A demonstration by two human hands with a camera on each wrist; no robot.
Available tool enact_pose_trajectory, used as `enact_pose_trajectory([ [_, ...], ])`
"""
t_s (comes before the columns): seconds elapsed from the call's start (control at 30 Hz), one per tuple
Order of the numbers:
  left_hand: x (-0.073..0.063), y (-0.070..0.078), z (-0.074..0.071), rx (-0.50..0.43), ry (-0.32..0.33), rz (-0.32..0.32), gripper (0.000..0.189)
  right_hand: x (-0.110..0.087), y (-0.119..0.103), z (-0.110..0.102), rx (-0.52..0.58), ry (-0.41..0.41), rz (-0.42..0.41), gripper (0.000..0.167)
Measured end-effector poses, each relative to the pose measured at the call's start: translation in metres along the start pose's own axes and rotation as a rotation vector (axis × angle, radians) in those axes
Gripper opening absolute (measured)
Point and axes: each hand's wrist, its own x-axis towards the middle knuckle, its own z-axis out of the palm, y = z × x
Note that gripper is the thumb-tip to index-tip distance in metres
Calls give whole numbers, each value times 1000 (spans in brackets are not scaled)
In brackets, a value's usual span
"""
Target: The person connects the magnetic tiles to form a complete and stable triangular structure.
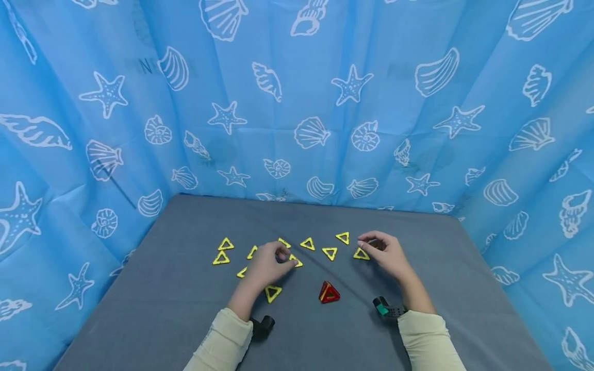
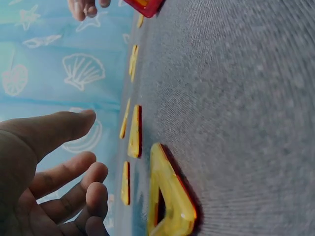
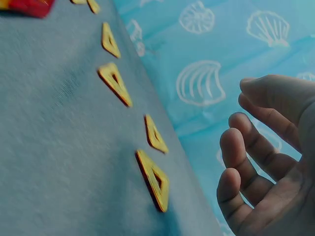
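1. Blue shell-and-starfish curtain [image 1: 278, 123] behind and at both sides; grey worktop [image 1: 176, 299] in front of it, near edge out of frame.
2. Step in hand, best guess: reaching for loose flat pieces, nothing picked up. Yellow triangles [image 1: 221, 262] lie scattered in a loose band across the worktop; red triangular shape [image 1: 326, 293] sits apart from them.
3. Left hand [image 1: 267, 263]: thumb and fingers apart, grips nothing; above the left-middle of the worktop, just beside a partly hidden yellow piece [image 1: 298, 263].
4. Right hand [image 1: 389, 252]: thumb and fingertips apart too, grips nothing; over the yellow piece nearest the right edge [image 1: 362, 257]. Contact: can't tell from head view; right wrist view shows fingers clear of the pieces.
5. Next move probably calls for lowering the fingertips and pinching a thin rim; pieces lie flat, so likely fiddly to lift.
6. Red shape: between the hands, closer to the near edge than either, a little right of the midline. Looks raised, several faces leaning together; tip toward the far edge, base toward the near.
7. Right hand's piece: tip toward the far edge. Left hand's piece: direction unclear, partly covered. Others point mixed ways.
8. Long axis: none obvious, sides look about equal.
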Motion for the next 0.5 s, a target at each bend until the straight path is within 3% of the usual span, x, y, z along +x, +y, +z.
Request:
enact_pose_trajectory([
  [0.2,5,-4,4,7,-17,-14,28,4,14,-8,-46,12,66,28],
  [0.5,8,-12,8,16,-77,-51,39,10,26,3,-146,-65,155,30],
])
